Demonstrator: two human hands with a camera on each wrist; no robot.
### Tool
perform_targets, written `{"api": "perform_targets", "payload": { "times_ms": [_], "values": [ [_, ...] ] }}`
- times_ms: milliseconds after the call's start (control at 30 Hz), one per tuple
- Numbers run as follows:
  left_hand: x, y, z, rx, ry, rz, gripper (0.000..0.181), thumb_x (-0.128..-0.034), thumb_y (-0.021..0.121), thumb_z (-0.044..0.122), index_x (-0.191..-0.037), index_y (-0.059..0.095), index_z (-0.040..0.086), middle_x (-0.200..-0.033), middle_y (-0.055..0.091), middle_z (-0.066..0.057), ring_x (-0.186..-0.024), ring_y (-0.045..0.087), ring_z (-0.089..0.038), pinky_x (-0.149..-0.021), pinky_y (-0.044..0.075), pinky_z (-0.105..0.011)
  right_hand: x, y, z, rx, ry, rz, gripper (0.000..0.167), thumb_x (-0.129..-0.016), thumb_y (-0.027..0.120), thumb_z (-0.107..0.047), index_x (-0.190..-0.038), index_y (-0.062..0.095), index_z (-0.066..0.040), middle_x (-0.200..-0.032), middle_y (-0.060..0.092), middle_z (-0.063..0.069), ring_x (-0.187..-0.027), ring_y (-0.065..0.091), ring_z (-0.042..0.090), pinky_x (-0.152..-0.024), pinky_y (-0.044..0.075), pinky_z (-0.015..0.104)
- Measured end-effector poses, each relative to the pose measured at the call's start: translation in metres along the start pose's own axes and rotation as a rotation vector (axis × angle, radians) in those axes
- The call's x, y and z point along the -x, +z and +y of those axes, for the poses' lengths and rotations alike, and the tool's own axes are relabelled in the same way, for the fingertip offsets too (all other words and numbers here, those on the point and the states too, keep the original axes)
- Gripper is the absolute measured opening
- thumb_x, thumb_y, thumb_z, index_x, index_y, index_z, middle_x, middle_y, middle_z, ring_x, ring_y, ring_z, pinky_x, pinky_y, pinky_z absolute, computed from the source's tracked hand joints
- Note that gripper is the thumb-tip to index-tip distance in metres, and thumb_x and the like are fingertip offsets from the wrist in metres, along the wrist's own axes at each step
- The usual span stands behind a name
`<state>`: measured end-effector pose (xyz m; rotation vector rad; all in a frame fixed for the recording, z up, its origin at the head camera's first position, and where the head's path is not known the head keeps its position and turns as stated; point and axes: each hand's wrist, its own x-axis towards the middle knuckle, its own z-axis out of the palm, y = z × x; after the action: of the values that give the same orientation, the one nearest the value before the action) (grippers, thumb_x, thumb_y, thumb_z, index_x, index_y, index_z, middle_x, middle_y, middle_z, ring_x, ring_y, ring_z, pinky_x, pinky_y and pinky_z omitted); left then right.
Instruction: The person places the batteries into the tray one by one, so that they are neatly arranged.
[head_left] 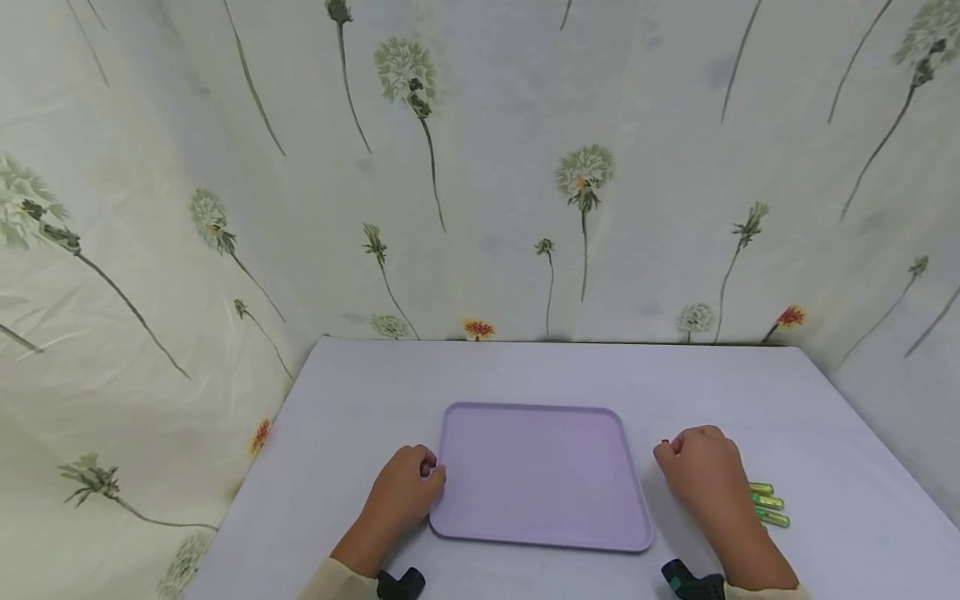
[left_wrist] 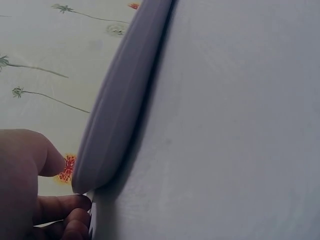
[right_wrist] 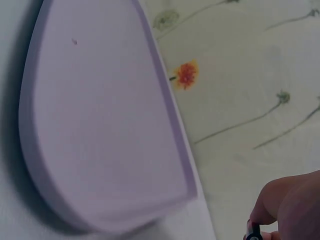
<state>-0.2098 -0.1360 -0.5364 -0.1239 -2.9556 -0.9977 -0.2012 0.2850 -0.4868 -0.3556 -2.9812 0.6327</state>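
Observation:
A shallow lilac tray lies flat on the table between the two hands. By its left rim is my left hand, thumb and fingers loosely curled; I see nothing held in it. Whether it touches the rim is unclear. On the tray's other side, apart from it, my right hand hovers over the table. Its fingertips pinch a small battery-like cylinder, of which only a dark round end shows in the right wrist view. Several green and gold battery-like cylinders lie beside the right wrist, partly hidden by it.
The white table ends at the back against a flower-printed cloth, which also hangs along the left and right sides. A dark strap piece is on the left wrist, with another on the right.

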Motion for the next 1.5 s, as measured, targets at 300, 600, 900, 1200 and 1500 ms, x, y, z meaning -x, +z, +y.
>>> {"api": "perform_targets", "payload": {
  "times_ms": [300,600,900,1200,1500],
  "values": [
    [0.000,0.003,-0.003,-0.007,0.021,0.021,0.018,-0.0954,0.066,0.029,-0.100,0.068,0.011,-0.089,0.055,0.002,-0.080,0.051,-0.014,-0.074,0.045,-0.035,0.001,0.017,-0.044,-0.028,-0.096,-0.002,0.030,-0.096,0.060,-0.026,-0.074,0.066,-0.006,-0.101,0.061,0.022,-0.083,0.055,0.030,-0.066,0.046,0.042],
    [0.000,0.002,-0.003,-0.017,0.039,0.035,0.016,-0.0950,0.066,0.028,-0.097,0.067,0.013,-0.087,0.055,0.003,-0.078,0.050,-0.013,-0.072,0.044,-0.034,0.003,0.039,-0.081,-0.049,-0.185,-0.006,0.033,-0.093,0.061,-0.022,-0.062,0.058,-0.011,-0.083,0.055,0.011,-0.074,0.049,0.024,-0.062,0.039,0.035],
    [0.001,-0.001,-0.001,-0.008,0.045,0.021,0.016,-0.0949,0.067,0.026,-0.099,0.068,0.010,-0.090,0.056,0.001,-0.080,0.051,-0.014,-0.073,0.045,-0.035,0.005,0.063,-0.119,-0.052,-0.252,-0.037,0.033,-0.091,0.064,-0.020,-0.060,0.058,-0.010,-0.080,0.055,0.007,-0.075,0.048,0.022,-0.068,0.041,0.037],
    [0.002,-0.002,0.001,-0.013,0.043,0.011,0.014,-0.0953,0.067,0.026,-0.097,0.066,0.012,-0.087,0.053,0.001,-0.078,0.048,-0.013,-0.070,0.041,-0.033,0.013,0.088,-0.144,-0.051,-0.309,-0.035,0.040,-0.087,0.064,-0.019,-0.051,0.048,-0.011,-0.077,0.052,0.008,-0.073,0.047,0.025,-0.067,0.039,0.037],
    [-0.001,0.001,-0.002,-0.016,0.040,0.020,0.015,-0.0954,0.066,0.028,-0.097,0.065,0.013,-0.087,0.052,0.003,-0.077,0.048,-0.013,-0.070,0.040,-0.032,0.013,0.112,-0.159,0.021,-0.348,-0.028,0.030,-0.086,0.065,-0.020,-0.064,0.065,0.001,-0.087,0.061,0.014,-0.081,0.055,0.033,-0.074,0.050,0.046]
  ]
}}
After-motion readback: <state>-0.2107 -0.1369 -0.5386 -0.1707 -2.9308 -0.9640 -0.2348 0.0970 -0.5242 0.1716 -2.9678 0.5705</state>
